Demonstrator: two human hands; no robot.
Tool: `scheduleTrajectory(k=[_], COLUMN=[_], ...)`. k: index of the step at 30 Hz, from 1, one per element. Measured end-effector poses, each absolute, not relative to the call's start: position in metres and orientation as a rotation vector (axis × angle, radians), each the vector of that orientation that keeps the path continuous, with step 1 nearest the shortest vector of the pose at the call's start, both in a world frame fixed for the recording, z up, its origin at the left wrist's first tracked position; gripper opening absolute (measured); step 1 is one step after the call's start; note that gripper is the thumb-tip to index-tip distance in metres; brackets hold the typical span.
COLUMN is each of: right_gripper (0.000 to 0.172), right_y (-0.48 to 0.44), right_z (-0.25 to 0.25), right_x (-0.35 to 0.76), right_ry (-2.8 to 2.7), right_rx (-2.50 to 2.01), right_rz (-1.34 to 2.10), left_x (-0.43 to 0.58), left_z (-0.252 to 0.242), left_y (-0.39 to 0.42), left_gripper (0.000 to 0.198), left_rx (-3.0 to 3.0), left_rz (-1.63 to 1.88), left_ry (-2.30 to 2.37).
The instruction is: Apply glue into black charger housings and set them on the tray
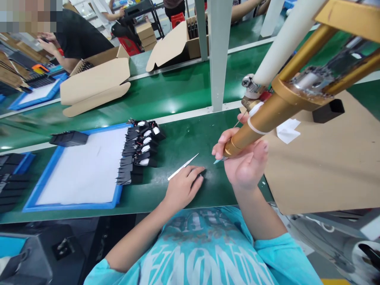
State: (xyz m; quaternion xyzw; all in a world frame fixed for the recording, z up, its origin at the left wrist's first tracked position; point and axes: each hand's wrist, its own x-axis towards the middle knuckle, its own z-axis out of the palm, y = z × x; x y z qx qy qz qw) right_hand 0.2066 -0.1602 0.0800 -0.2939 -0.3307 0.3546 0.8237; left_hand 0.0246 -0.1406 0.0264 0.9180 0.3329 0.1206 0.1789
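Observation:
My right hand (247, 162) is wrapped around the lower end of a gold-coloured dispensing gun (252, 124), which hangs tilted from the upper right. A pale blue nozzle (218, 160) sticks out at its tip, pointing down and left. My left hand (184, 185) rests low on the green bench, its thumb and fingers on a small black part (198, 173) that they mostly hide. Just beyond its knuckles lies a pair of white tweezers (183, 167). Further left, several black adapter-like housings (138, 148) with white and wired insides stand in rows along a tray.
A blue-rimmed tray (71, 206) lined with white lies on the left, with black housings (69, 138) at its far corner. Cardboard (323, 158) covers the right side, bearing a white paper scrap (287, 131). Beyond a metal post (219, 55), open cartons (97, 79) and co-workers are visible.

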Motion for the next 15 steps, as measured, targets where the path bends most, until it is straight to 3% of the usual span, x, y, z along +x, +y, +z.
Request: scheduleTrajectory(k=[3, 11, 15], right_gripper=[0.041, 0.036, 0.037], right_y=[-0.16, -0.161, -0.161], right_z=[0.08, 0.081, 0.081], right_x=[0.206, 0.207, 0.207], right_ry=[-0.693, -0.697, -0.698], right_rx=[-0.649, -0.625, -0.656], right_rz=[0.748, 0.737, 0.737], left_x=[0.022, 0.016, 0.013], left_z=[0.029, 0.033, 0.036], left_y=[-0.139, -0.129, -0.123], left_gripper=[0.037, 0.037, 0.056], left_rx=[2.633, 2.591, 2.453], left_rz=[0.243, 0.198, 0.164], left_ry=[0.921, 0.803, 0.726])
